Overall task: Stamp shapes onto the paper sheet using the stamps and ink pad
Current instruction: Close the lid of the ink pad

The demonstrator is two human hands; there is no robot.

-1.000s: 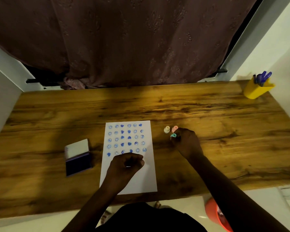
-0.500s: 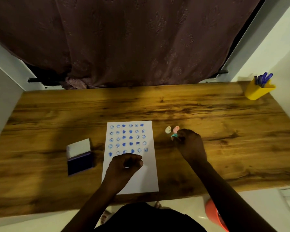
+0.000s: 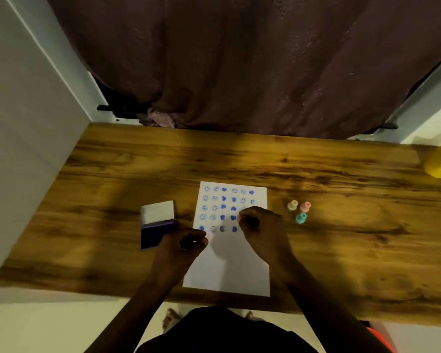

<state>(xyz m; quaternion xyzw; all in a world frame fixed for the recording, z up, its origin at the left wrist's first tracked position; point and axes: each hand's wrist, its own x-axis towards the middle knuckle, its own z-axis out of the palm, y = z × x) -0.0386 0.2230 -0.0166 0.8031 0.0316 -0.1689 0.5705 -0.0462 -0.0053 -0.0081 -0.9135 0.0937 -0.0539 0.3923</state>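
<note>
Now the paper sheet (image 3: pixel 229 263) lies flat on the wooden worktop (image 3: pixel 341 238), its upper half stamped with blue faces and hearts. Both hands hover over it: the left hand (image 3: pixel 186 244) curled at its left edge beside the open ink pad (image 3: pixel 157 225), the right hand (image 3: pixel 259 225) fisted over its right edge; what either grips is hidden. Three small stamps (image 3: pixel 299 211) stand just right of the sheet, clear of both hands.

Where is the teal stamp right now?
The teal stamp stands on the wooden table, right of the paper sheet, just in front of the cream stamp and pink stamp.
</note>
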